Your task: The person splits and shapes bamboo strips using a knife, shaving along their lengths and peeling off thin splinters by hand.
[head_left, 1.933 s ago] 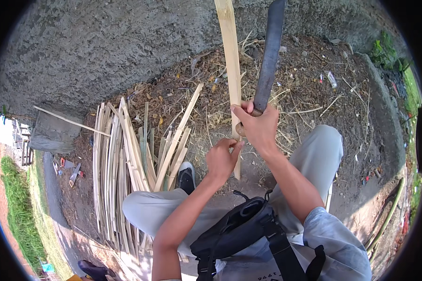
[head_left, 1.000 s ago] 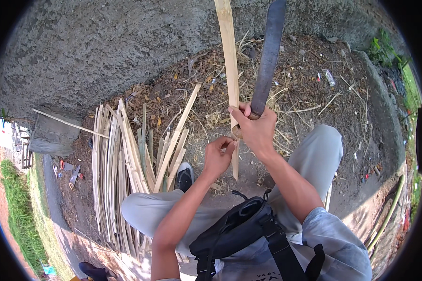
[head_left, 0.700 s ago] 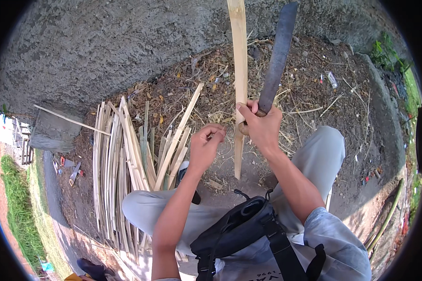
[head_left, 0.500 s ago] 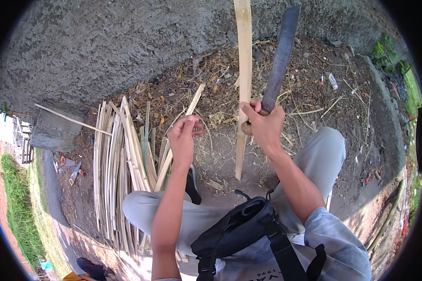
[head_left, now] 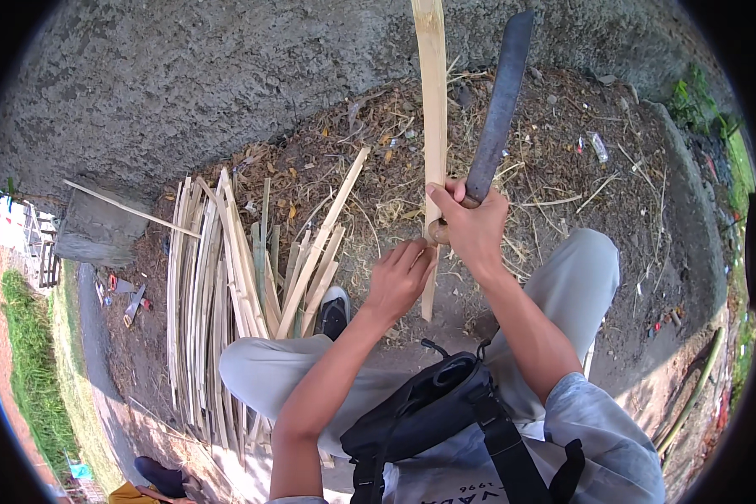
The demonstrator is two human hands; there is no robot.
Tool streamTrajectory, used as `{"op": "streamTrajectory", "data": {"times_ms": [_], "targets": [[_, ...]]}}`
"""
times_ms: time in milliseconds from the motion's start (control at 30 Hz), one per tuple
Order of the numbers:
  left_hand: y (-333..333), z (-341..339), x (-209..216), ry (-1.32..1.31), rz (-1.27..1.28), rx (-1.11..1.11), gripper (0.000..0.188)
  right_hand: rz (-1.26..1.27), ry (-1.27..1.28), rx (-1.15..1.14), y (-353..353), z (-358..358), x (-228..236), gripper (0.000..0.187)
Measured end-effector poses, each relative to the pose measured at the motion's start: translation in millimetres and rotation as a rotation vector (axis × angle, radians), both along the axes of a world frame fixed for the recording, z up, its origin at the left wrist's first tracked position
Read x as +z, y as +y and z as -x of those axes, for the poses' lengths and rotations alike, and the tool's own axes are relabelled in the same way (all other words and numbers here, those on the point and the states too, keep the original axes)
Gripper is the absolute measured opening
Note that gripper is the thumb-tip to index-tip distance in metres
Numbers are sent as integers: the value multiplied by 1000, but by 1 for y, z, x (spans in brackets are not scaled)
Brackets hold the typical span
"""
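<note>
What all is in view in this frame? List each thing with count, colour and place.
bamboo slat: one, pale tan, upright at centre, running up out of frame
machete: one, dark grey blade, right of the slat, pointing up
split bamboo strips: a pile, too many to count, pale tan, on the ground at left
shavings and dry leaves: scattered, brown, on the dirt ahead
concrete wall: one, grey, across the top
sling bag: one, black, on the person's chest
shoe: one visible, black and white, beside the pile
trousers: light grey, over both knees
left hand: open, fingertips at the slat's edge
right hand: closed around the machete handle and the slat together
</note>
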State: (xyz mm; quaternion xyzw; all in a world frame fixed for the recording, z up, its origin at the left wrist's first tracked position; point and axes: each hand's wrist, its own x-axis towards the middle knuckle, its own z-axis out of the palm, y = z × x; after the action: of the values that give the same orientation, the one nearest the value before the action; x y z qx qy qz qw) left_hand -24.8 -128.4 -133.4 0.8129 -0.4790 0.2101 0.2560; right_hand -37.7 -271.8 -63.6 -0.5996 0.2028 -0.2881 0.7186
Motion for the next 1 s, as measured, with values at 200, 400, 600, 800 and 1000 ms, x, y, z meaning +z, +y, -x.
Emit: {"op": "streamTrajectory", "data": {"times_ms": [200,400,600,800,1000], "targets": [[0,-8,-15,-54,70,-72,17,14,37,30,1,3,-1,32],[-5,-12,-19,-116,8,-111,16,-45,39,30,1,5,1,33],[-8,-16,-29,-76,11,-75,18,-49,26,44,0,5,1,32],[-14,-18,-26,50,127,-73,19,-33,36,54,-2,6,7,34],[4,-44,12,154,359,116,20,-39,64,38,-10,6,3,33]]}}
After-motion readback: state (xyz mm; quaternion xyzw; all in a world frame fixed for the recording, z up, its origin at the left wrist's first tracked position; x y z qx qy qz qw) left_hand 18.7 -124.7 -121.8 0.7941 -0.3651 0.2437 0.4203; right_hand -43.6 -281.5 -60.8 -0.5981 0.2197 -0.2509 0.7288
